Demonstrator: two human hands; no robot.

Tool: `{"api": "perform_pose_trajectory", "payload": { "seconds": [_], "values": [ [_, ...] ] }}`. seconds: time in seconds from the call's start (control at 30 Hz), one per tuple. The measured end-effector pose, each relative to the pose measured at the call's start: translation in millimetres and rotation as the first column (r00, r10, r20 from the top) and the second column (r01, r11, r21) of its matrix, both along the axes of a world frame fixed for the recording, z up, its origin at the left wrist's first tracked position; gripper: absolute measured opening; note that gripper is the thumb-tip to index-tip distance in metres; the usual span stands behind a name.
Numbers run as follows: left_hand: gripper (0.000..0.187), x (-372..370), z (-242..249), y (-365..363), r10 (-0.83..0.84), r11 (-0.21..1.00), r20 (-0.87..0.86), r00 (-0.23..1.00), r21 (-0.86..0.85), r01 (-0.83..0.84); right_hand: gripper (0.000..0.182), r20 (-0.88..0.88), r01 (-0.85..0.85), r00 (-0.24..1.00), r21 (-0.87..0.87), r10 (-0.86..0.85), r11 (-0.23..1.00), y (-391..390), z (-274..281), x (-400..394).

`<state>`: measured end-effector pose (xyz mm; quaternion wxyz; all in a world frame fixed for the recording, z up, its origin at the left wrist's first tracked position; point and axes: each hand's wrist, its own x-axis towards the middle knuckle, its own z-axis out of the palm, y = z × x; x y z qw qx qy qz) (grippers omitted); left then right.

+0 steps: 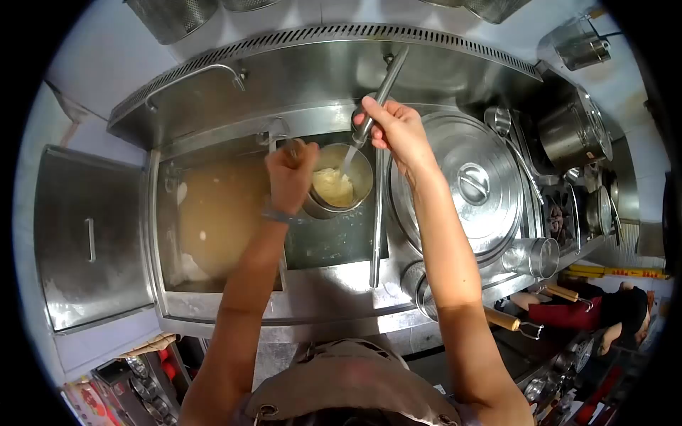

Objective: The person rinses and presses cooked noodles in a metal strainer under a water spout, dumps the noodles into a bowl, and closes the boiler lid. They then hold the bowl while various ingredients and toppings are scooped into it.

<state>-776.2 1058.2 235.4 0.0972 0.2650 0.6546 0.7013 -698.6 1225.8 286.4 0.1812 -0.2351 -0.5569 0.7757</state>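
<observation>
My right hand (399, 131) grips the long metal swivel spout (387, 85) of a faucet, its tip pointing down and left. A stream of water runs from the tip into a deep round metal noodle strainer (364, 167). Pale yellow noodles (332, 186) lie inside the strainer. At its left side, my left hand (293, 174) is closed and blurred by motion, with what looks like the strainer's brown handle end showing above the fist. The strainer hangs over a dark water-filled basin (320, 245).
Cloudy brown water fills the tank (220, 213) on the left. A large lidded pot (472, 184) stands on the right, with wire strainers (420, 290) near the front edge. A metal bar (376, 234) lies beside the basin. Another person (611, 312) is at far right.
</observation>
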Motion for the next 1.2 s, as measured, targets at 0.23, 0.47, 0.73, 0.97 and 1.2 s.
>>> {"api": "perform_pose_trajectory", "payload": {
  "seconds": [0.23,0.47,0.73,0.97,1.2],
  "values": [
    [0.032,-4,24,3,-0.039,0.983,0.118,0.992,0.182,0.017,0.026,-0.008,-0.005,1.000,0.006,0.005,1.000,0,5,-4],
    [0.032,-2,15,11,-0.165,0.972,0.184,0.969,0.196,0.128,0.026,-0.010,-0.021,1.000,-0.015,0.021,1.000,1,3,-2],
    [0.035,11,26,-20,0.014,0.996,0.030,0.999,0.089,-0.017,0.026,-0.014,-0.004,1.000,0.001,0.004,1.000,3,0,-4],
    [0.031,-3,28,-13,0.052,0.991,-0.040,0.998,0.122,-0.047,0.027,-0.020,-0.006,1.000,-0.016,0.006,1.000,-1,2,-5],
    [0.032,2,20,11,-0.175,0.960,0.214,0.961,0.256,0.118,0.026,-0.031,-0.001,1.000,-0.014,0.001,1.000,0,1,-5]
  ]
}}
